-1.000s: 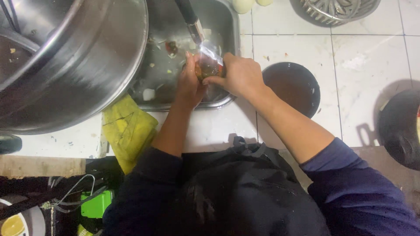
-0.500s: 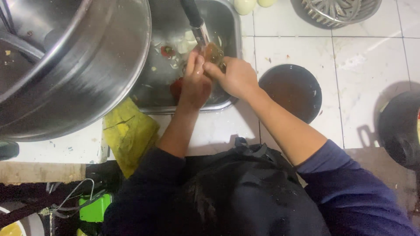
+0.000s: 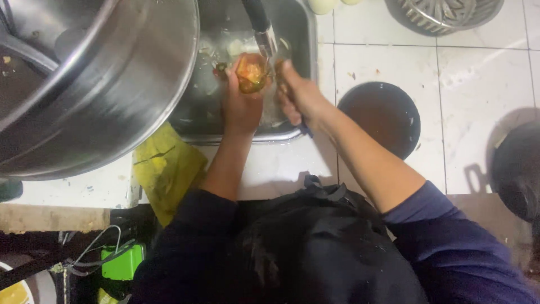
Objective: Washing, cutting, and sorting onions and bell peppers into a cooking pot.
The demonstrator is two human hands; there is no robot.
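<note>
1. The left hand (image 3: 243, 104) has a clenched grip on a small glass (image 3: 251, 72), tilted so its mouth faces up toward the camera. It looks orange-red inside, could be leftover sauce or just a tint, can't tell which.
2. The glass sits right under the tap (image 3: 260, 21), over the middle of the sink (image 3: 301, 67). Water seems to be running onto it, but that bit is blurry.
3. The right hand (image 3: 301, 95) is just right of the tap, fingers curled shut around something thin and dark that pokes out below the palm. Can't make out what it is, maybe a brush or a handle.
4. Handling-wise, I'd guess the glass is light and stiff, but wet and probably soapy, so slippery, and it would break if it dropped onto the steel basin.
5. The best hold looks like the one being used: fingers wrapped round the lower wall and base, thumb opposite, rim left free. Pinching the rim alone seems risky when it's wet.
6. There are food scraps lying in the basin below the tap.
7. Left of the tap, a big steel pot (image 3: 95, 84) hangs over the sink's edge, with a yellow cloth (image 3: 166, 169) below it on the tiled table (image 3: 467, 107).
8. Right of the tap, a dark round pan (image 3: 379, 118) rests on the table, well apart from both hands.
</note>
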